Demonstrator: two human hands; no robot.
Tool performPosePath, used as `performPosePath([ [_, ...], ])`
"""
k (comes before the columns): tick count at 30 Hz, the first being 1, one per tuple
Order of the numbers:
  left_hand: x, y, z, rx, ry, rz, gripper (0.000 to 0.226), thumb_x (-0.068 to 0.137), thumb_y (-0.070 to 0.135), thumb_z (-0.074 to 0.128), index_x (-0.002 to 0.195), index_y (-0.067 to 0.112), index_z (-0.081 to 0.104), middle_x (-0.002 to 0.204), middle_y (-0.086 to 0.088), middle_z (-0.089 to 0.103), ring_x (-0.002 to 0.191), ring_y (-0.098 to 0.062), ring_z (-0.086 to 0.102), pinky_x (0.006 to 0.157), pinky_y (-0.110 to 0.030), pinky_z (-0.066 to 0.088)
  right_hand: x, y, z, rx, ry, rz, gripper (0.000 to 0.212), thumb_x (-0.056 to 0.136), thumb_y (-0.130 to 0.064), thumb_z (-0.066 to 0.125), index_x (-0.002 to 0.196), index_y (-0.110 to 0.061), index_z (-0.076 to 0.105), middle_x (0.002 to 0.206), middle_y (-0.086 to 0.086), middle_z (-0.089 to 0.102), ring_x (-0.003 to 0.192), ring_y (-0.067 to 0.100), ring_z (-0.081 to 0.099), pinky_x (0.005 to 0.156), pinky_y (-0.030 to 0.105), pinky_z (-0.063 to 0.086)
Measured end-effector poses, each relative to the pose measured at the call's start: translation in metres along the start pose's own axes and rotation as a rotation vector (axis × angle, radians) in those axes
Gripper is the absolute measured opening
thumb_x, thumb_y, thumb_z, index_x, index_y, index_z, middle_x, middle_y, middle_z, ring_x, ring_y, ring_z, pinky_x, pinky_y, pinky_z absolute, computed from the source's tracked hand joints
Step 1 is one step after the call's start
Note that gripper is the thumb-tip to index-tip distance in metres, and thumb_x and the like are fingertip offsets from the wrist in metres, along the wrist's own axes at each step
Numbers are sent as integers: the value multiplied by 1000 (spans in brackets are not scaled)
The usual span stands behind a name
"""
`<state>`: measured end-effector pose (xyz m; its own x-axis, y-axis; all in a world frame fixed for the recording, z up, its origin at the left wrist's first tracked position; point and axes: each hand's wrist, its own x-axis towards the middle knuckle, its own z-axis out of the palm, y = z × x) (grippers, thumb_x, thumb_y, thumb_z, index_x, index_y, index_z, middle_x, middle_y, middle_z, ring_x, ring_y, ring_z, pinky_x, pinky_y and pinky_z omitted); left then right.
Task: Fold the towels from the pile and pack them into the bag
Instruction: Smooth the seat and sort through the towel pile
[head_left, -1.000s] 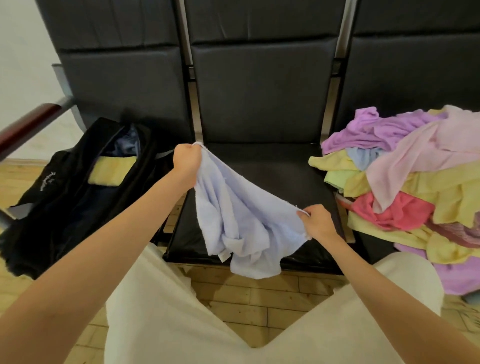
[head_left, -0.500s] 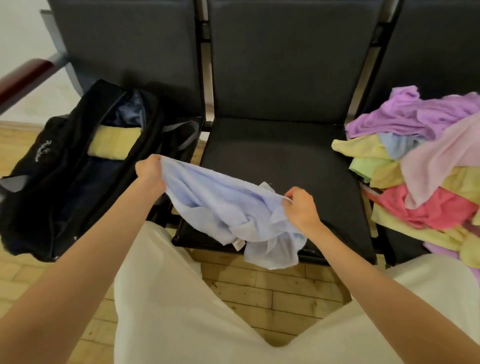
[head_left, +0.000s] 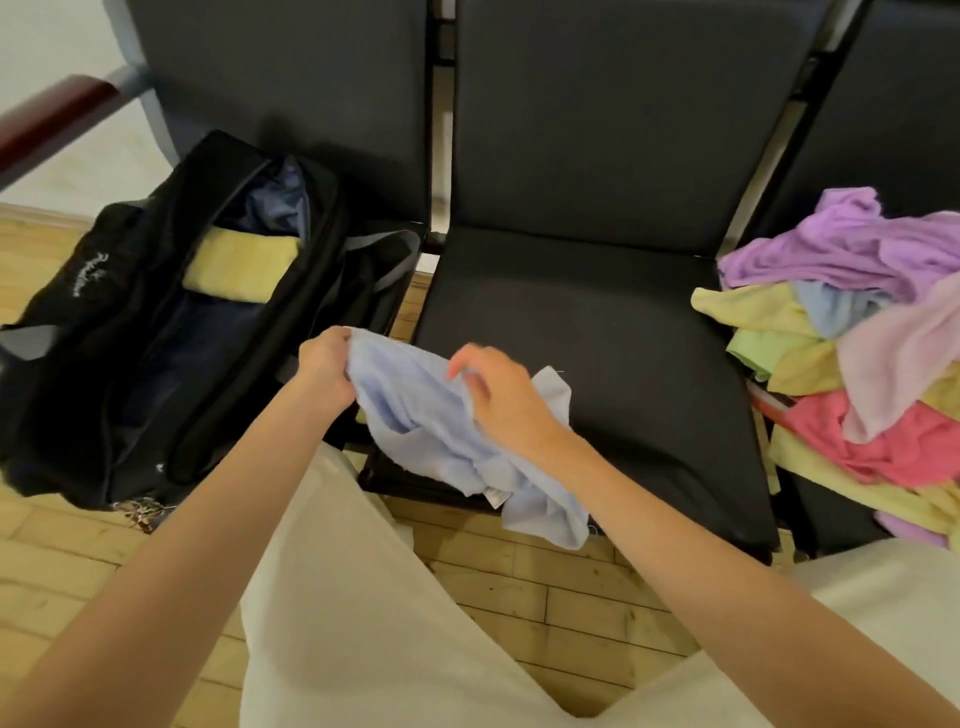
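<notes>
Head view, blue towel bunched between left hand, right hand

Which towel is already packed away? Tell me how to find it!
Look at the black bag lying open on the left chair seat. Inside its unzipped opening, toward the back, sits a yellow towel. It is the only towel folded flat and neat; the blue towel is crumpled in the person's hands, and the colourful pile on the right is loose and messy.

A row of black chairs carries an open black bag left of centre, towel pile right.
</notes>
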<state>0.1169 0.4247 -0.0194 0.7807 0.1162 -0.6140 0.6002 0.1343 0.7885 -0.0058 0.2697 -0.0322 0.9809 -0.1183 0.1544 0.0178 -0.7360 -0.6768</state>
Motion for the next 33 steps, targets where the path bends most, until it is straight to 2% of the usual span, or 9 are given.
performPosePath([
  [2,-4,2,-3,6,-50,23,31,92,16,52,119,4,61,89,-10,65,77,-24,64,69,-34,53,-1,2,21,-224,-201,-151,26,95,-10,42,104,-20,64,94,2,52,73,20,52,73,36,46],
  [4,-5,2,-7,9,-81,18,29,93,16,52,117,4,61,88,-10,65,77,-24,64,67,-33,53,-4,4,35,-254,-331,-183,29,96,-11,41,112,-15,64,104,4,52,81,23,54,71,35,44],
  [8,-9,2,-10,30,-114,7,29,94,20,51,117,6,62,93,-10,67,81,-24,65,69,-34,54,-10,0,46,-191,-304,-180,31,93,-9,47,119,-14,63,111,6,53,80,21,54,58,16,33],
  [11,-11,2,-13,25,-136,-12,31,95,20,51,119,5,61,100,-12,66,84,-25,65,75,-36,54,-9,-4,50,-182,-317,-144,29,89,-8,52,115,-14,64,107,4,52,75,18,50,60,22,43],
  [18,-20,19,-15,-73,-146,102,26,95,15,51,117,4,60,102,-11,67,91,-25,67,80,-36,55,-12,3,40,-294,-385,-49,20,92,-21,53,78,-7,55,95,9,53,76,22,52,54,22,35],
  [22,-19,26,-20,-175,-113,101,18,97,9,47,106,2,61,96,-11,65,97,-27,65,76,-34,55,-17,8,1,-394,-385,-4,22,94,-27,49,83,-10,57,90,3,46,81,22,53,62,32,43],
  [25,-26,27,-12,-182,-94,112,18,99,10,42,86,9,54,85,-5,59,120,-29,56,85,-32,51,-16,17,-39,-460,-180,99,28,96,-35,47,95,-10,61,95,2,43,84,21,53,69,34,45],
  [29,-47,27,8,-186,-84,197,15,97,7,49,105,-2,57,90,-13,63,92,-24,66,62,-29,55,-12,27,-87,-472,248,212,24,97,-30,46,96,-11,59,99,4,48,76,15,51,64,29,42],
  [33,-68,34,34,-36,-107,283,11,94,8,57,86,2,55,84,-13,62,76,-20,65,54,-29,56,-17,36,-123,-400,466,263,18,95,-25,51,100,-9,58,103,7,49,75,14,46,61,27,32],
])
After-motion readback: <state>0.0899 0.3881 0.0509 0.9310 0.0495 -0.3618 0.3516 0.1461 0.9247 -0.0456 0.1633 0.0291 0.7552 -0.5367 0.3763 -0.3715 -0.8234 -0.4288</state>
